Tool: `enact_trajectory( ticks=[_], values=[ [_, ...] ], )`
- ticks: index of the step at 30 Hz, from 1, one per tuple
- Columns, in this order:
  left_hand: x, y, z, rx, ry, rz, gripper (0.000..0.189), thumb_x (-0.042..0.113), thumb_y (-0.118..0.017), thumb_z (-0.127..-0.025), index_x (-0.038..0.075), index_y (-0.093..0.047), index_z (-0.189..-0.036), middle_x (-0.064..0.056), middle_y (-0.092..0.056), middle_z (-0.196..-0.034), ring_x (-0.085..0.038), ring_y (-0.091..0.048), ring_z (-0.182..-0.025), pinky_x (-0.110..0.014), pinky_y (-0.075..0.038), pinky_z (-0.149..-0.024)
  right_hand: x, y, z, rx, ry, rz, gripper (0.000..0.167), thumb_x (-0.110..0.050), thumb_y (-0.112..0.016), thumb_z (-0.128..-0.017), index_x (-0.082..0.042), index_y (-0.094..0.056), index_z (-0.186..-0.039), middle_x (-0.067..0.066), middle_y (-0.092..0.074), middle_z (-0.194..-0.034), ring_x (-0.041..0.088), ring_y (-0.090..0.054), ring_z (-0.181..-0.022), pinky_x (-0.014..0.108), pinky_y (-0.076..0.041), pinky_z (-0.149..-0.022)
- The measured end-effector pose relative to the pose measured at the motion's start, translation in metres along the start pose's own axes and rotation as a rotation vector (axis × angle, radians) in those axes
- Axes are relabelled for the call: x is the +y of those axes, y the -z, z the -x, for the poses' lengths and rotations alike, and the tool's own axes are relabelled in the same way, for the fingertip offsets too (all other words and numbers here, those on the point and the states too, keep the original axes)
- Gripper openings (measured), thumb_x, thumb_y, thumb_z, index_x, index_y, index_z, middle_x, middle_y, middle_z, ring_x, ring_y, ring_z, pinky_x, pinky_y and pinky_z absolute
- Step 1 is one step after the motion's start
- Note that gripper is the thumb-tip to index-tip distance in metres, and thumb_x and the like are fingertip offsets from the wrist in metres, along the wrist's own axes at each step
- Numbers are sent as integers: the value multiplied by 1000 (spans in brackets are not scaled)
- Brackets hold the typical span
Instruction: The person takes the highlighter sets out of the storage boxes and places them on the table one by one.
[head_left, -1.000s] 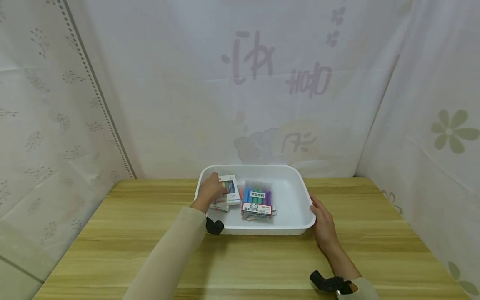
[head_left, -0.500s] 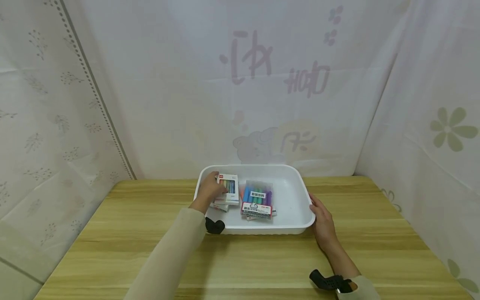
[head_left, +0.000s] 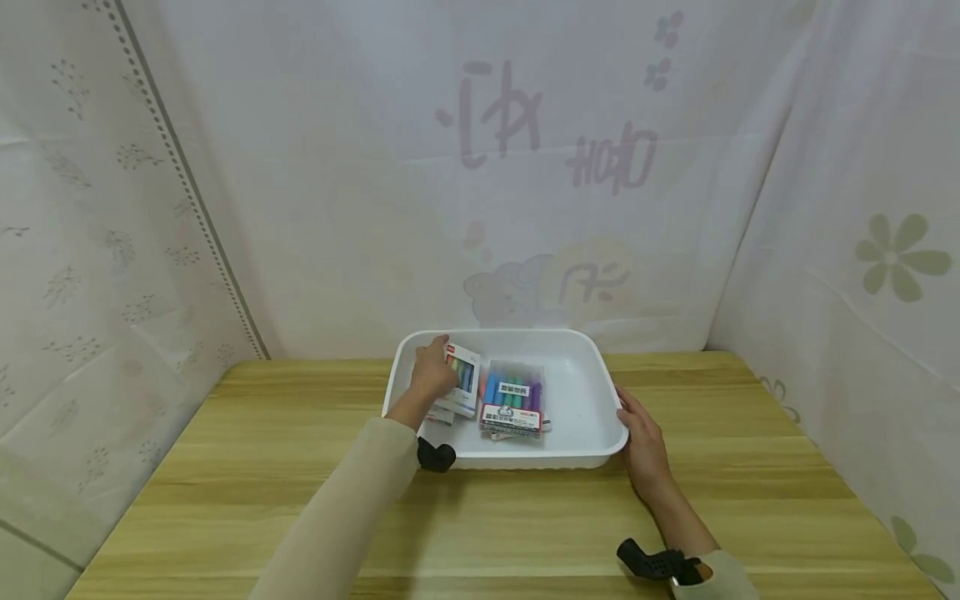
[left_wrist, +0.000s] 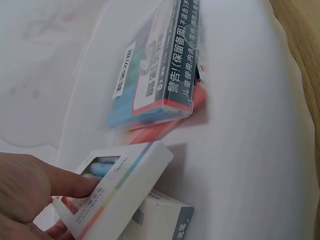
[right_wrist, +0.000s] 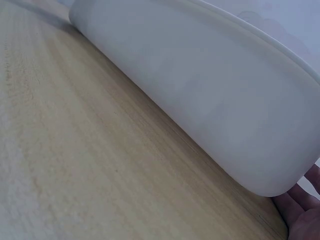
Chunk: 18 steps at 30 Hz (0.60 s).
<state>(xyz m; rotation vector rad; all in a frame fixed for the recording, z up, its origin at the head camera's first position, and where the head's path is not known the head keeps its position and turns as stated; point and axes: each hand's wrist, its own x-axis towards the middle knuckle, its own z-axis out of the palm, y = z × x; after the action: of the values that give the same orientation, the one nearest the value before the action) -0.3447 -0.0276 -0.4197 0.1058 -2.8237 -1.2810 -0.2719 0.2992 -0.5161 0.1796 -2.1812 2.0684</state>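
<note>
My left hand (head_left: 433,375) grips a white windowed box of coloured pens (head_left: 466,398), tilted inside the left part of the white tray (head_left: 581,417). In the left wrist view the thumb lies on the face of this pen box (left_wrist: 122,187), with fingertips showing under it. Another white box (left_wrist: 162,216) lies partly hidden beneath. Beside it rests a clear case of coloured markers (head_left: 513,400), on top of a red item (left_wrist: 155,132) that is mostly covered. My right hand (head_left: 643,437) touches the outer right side of the tray with extended fingers.
The tray stands near the back edge of the wooden table (head_left: 525,533). Behind it hangs a pale printed curtain (head_left: 360,208), and more cloth closes off both sides. Black wrist mounts (head_left: 652,562) sit on both arms.
The left hand has moved slightly right and away from me, and the gripped pen box has turned and shifted right with it. The right hand stays at the tray's side.
</note>
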Motion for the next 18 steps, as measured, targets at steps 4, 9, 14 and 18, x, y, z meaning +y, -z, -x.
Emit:
enact_trajectory(
  ticks=[4, 9, 14, 18],
  values=[
    [0, 2, 2, 7, -6, 13, 89, -9, -66, -71, 6, -38, -154, -31, -50, -135, -34, -55, -99, -43, -52, -84, -1, -1, -1, -3, 9, 4, 53, -29, -26, -112, -8, -26, -160, 23, -30, -163, -5, -50, -125, 7, -46, -97],
    [-4, 5, 3, -17, 10, 19, 88, -1, -76, -74, 0, -37, -153, -27, -57, -131, -38, -56, -112, -49, -49, -103, -2, -1, -2, 3, 6, 15, 52, -28, -26, -112, -8, -27, -160, 22, -31, -163, -4, -50, -126, 7, -46, -97],
    [-6, 7, 3, -40, 10, 36, 86, 3, -78, -78, 0, -36, -154, -25, -60, -133, -37, -60, -115, -47, -49, -106, -2, -1, -1, 10, -5, 26, 52, -27, -25, -112, -9, -27, -160, 21, -30, -163, -6, -48, -125, 6, -44, -97],
    [-6, 9, 7, -43, 18, 43, 85, 5, -79, -80, 1, -36, -154, -24, -60, -134, -36, -61, -115, -47, -50, -105, -2, 0, 1, 6, -3, 24, 52, -29, -25, -112, -8, -27, -160, 22, -30, -163, -6, -49, -125, 6, -45, -97]
  ],
)
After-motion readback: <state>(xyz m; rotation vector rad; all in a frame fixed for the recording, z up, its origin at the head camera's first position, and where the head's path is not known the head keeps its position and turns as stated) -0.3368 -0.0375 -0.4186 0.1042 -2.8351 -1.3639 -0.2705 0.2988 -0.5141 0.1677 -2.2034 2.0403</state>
